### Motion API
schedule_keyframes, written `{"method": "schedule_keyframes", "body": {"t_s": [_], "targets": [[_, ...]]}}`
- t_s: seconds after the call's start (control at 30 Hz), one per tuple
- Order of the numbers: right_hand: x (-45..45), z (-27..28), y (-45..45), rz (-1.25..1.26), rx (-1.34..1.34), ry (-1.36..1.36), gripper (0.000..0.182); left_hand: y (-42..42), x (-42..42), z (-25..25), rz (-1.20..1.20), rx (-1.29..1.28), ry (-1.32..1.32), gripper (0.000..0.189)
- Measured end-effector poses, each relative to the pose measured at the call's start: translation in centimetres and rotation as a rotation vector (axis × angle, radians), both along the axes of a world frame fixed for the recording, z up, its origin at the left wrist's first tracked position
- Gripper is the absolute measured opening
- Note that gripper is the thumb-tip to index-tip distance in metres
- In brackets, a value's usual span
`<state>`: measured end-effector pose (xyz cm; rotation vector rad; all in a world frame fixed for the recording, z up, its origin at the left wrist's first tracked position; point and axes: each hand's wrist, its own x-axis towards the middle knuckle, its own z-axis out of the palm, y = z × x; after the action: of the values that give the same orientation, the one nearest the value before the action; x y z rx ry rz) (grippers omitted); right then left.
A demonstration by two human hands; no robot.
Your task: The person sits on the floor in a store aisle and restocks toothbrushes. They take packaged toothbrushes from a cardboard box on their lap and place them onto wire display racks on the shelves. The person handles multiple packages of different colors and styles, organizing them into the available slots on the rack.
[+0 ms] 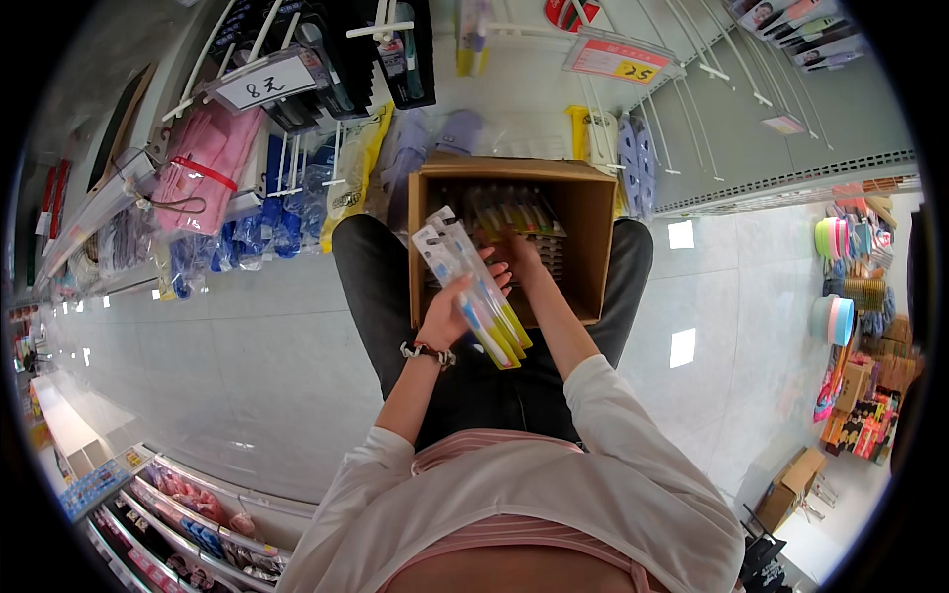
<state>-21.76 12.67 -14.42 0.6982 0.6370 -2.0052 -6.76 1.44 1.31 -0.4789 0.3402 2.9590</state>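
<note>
Several toothbrushes in clear blister packs with yellow-green ends (485, 304) lie in my left hand (448, 311), whose fingers wrap around them. An open cardboard box (589, 296) stands between my knees, its opening facing me. More packaged toothbrushes (511, 211) are stacked inside it. My right hand (517, 252) reaches into the box at the near end of that stack; its fingertips are partly hidden, and whether they grip a pack cannot be told.
White display hooks (382, 30) and price holders (623, 58) jut out overhead. Black-carded toothbrushes (404, 59) hang at upper left, beside pink gloves (199, 167). Packaged slippers (637, 163) sit behind the box. A low shelf unit (200, 519) stands at lower left.
</note>
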Motion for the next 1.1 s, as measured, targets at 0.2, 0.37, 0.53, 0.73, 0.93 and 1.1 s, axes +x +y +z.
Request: {"method": "schedule_keyframes", "body": {"t_s": [0.2,0.37,0.53,0.73,0.93,1.1], "targets": [[0.2,0.3,0.3,0.078,0.034,0.048,0.037,0.0,0.1,-0.2,-0.005,0.012,-0.011,0.058],[0.3,3.9,0.2,0.203,0.181,0.153,0.046,0.0,0.0,-0.4,-0.008,-0.079,0.019,0.058],[3.2,12.4,3.4,0.464,0.260,0.333,0.051,0.1,0.2,-0.1,0.010,-0.075,0.048,0.062],[7.5,19.3,8.0,0.791,0.410,0.884,0.028,0.2,-0.2,0.1,0.025,-0.112,0.108,0.066],[7.9,21.3,8.4,0.641,0.632,1.099,0.017,0.3,0.2,2.0,0.003,0.002,0.026,0.064],[6.1,22.7,8.8,0.445,0.645,0.804,0.019,-0.4,0.9,2.5,-0.103,-0.106,-0.078,0.053]]}}
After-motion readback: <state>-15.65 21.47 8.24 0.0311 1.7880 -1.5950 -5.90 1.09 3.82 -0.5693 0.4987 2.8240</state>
